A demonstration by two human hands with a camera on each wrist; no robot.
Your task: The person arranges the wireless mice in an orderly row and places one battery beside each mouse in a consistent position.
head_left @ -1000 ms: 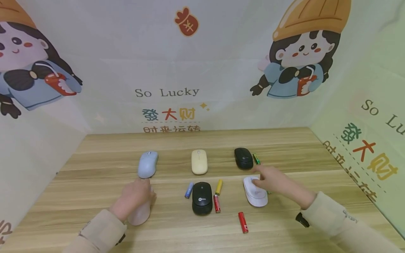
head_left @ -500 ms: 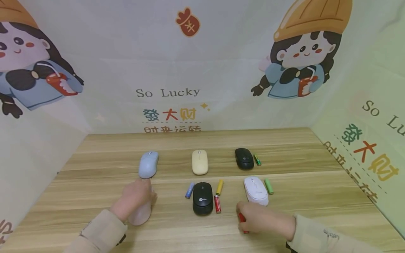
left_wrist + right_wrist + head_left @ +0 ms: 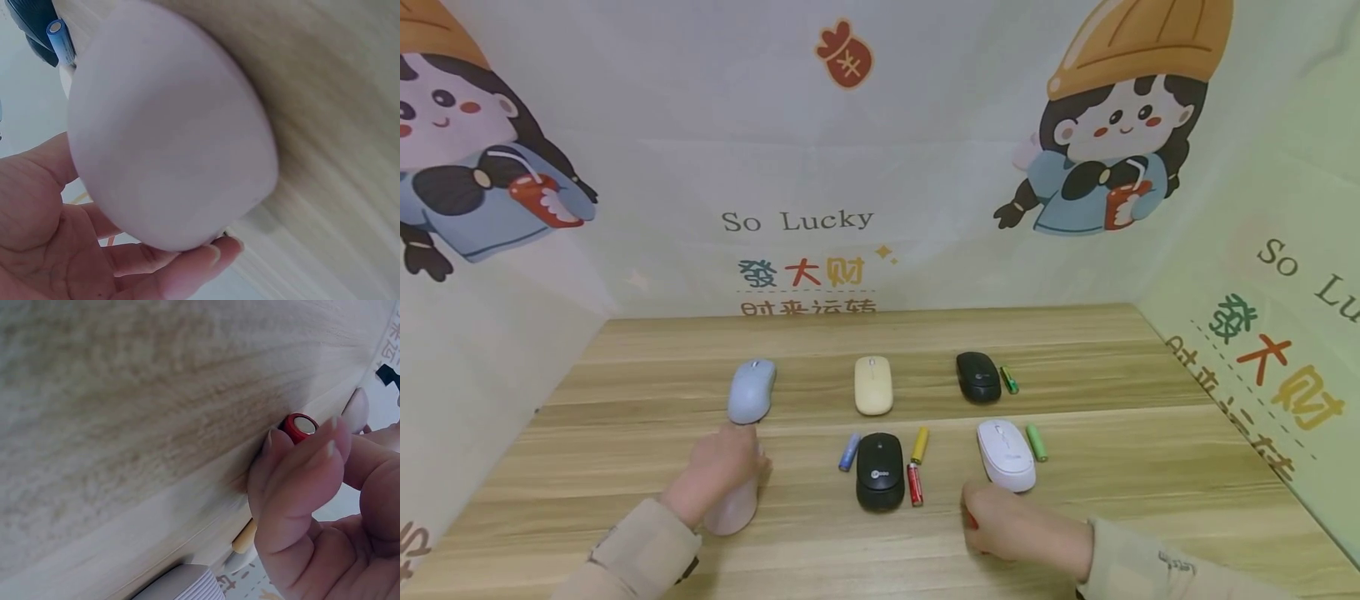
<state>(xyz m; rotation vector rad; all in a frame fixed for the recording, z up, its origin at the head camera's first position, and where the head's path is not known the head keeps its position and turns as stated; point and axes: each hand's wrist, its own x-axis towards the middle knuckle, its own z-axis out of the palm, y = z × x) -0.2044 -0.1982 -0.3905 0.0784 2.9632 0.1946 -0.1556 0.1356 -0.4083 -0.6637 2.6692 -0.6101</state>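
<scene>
Right hand (image 3: pixel 1017 521), moved from atop the white mouse (image 3: pixel 1006 454) to before it, pinches a red battery (image 3: pixel 300 426) that, slipping, could roll; left hand (image 3: pixel 718 463) grips a pink object (image 3: pixel 169 131).

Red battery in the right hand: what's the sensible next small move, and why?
Probably a slight lift of the red battery: the right hand has its fingers curled about it, low at the tabletop, while the left hand holds the pale pink mouse.
</scene>
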